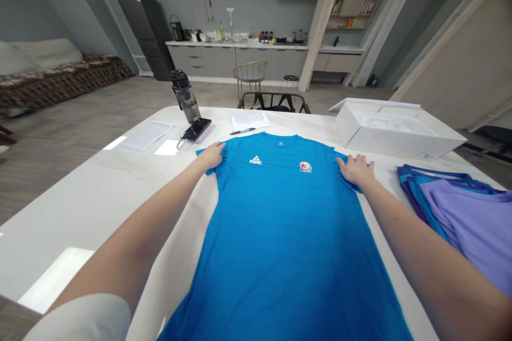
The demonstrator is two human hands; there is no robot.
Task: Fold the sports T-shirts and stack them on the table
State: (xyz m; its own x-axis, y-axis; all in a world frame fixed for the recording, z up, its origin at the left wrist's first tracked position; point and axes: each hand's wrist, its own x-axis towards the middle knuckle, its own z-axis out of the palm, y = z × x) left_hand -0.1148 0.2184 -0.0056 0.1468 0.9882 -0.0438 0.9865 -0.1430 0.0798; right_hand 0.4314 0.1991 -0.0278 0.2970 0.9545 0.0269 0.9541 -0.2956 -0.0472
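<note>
A blue T-shirt (280, 224) lies spread front side up on the white table (132, 181), its collar at the far side and its lower part running out of view at the bottom. Two small prints show on its chest. On its left sleeve area rests my left hand (213, 155), fingers extended over the cloth. My right hand (356, 169) lies with fingers spread on the sleeve at the right. Neither hand grips anything visible; both press flat on the fabric.
Folded clothes (472, 208) lie at the right, with a white open box (400, 136) behind them. Beyond the shirt are a pen (242, 131) and a printed sheet (251, 119). At the back left stand a bottle (187, 98) and a phone (196, 129), near a flat white packet (147, 135).
</note>
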